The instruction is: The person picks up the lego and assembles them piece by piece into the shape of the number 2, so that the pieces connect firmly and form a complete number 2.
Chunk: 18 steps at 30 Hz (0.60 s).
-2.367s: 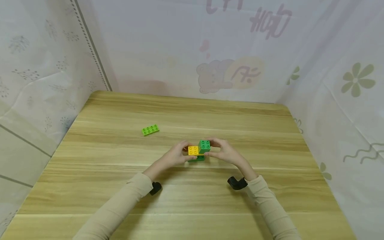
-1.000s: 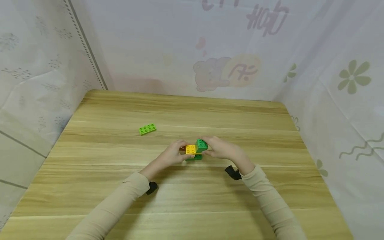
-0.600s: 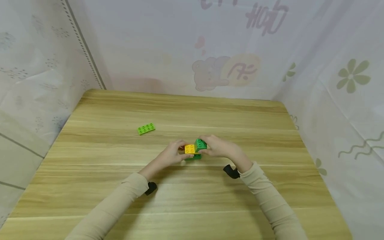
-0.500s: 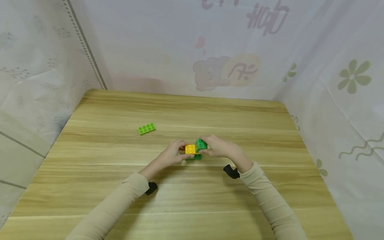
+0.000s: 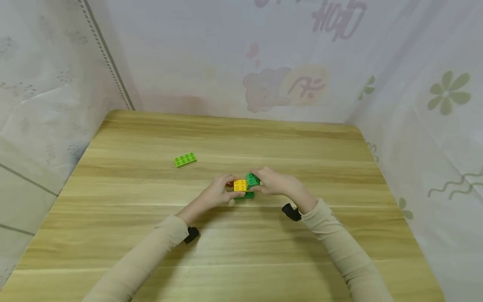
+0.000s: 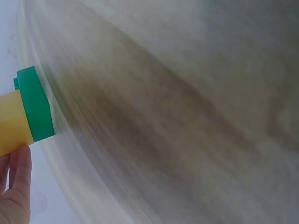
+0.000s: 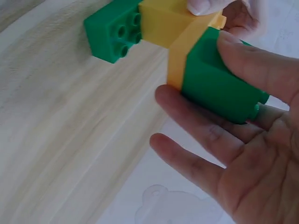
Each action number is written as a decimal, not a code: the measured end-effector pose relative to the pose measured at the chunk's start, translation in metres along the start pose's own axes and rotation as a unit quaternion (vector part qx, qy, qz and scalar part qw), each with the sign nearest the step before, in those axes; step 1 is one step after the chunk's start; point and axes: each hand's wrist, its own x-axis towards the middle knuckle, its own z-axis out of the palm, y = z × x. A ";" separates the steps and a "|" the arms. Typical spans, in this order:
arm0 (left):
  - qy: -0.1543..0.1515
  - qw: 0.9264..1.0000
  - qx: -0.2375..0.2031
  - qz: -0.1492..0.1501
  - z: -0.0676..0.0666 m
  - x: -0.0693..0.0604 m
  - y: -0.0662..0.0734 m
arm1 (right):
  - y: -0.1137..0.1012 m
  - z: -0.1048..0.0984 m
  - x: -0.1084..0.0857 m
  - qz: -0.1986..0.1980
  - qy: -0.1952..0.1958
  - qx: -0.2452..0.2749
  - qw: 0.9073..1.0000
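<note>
My left hand (image 5: pixel 216 193) grips the yellow toy brick (image 5: pixel 240 185) at its left side, with thumb in front and fingers behind. To the right, my right hand (image 5: pixel 276 183) pinches a green two-by-two brick (image 5: pixel 252 179) between thumb and fingers. In the right wrist view, that green brick (image 7: pixel 219 79) sits against a thin yellow layer (image 7: pixel 180 56) that meets the yellow brick (image 7: pixel 163 21). Another green brick (image 7: pixel 110 32) joins the yellow brick's underside, its studs partly bare. The left wrist view shows the lower green brick (image 6: pixel 37 105) beside the yellow one.
A lime-green plate with several studs (image 5: pixel 185 160) lies on the wooden table (image 5: pixel 241 251), left of and beyond the hands. Black wrist pieces (image 5: pixel 291 212) sit under both sleeves. Printed cloth (image 5: pixel 211 54) hangs around the table's back and sides.
The right hand has come over the upper green brick, its fingers now covering more of the top. That brick has turned slightly against the yellow part. The left hand keeps its grip.
</note>
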 end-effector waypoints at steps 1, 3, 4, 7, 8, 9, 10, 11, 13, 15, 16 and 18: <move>-0.001 1.000 -0.001 0.001 0.000 0.001 0.000 | 0.002 0.001 -0.001 0.002 0.003 0.005 1.000; -0.003 1.000 -0.004 -0.003 0.001 0.002 0.000 | 0.005 0.002 -0.002 0.003 0.009 0.013 1.000; -0.004 1.000 -0.004 -0.004 0.001 0.001 0.000 | 0.007 0.003 -0.002 0.001 0.012 0.017 1.000; -0.006 1.000 -0.003 -0.010 0.000 0.001 0.000 | 0.012 0.008 -0.002 -0.004 0.024 0.033 0.999; -0.006 1.000 -0.001 -0.009 0.000 0.001 0.000 | 0.015 0.009 -0.002 -0.006 0.029 0.038 0.999; -0.007 1.000 -0.001 -0.010 0.000 0.001 0.000 | 0.017 0.011 -0.002 -0.006 0.035 0.046 0.998; -0.005 1.000 0.001 -0.008 0.000 0.001 0.000 | 0.019 0.013 -0.003 -0.005 0.040 0.056 0.998; -0.005 1.000 0.000 -0.010 0.000 0.001 0.001 | 0.022 0.014 -0.003 -0.003 0.044 0.067 0.997; -0.001 1.000 0.003 -0.006 0.001 0.002 0.001 | 0.026 0.017 -0.004 -0.004 0.053 0.086 0.995; -0.003 1.000 0.002 -0.011 0.001 0.002 0.001 | 0.029 0.020 -0.005 -0.002 0.062 0.106 0.992; -0.003 1.000 0.003 -0.012 0.000 0.002 0.001 | 0.030 0.021 -0.005 0.001 0.067 0.112 0.992; -0.005 1.000 0.003 -0.016 0.000 0.003 0.001 | 0.033 0.024 -0.005 0.009 0.074 0.123 0.990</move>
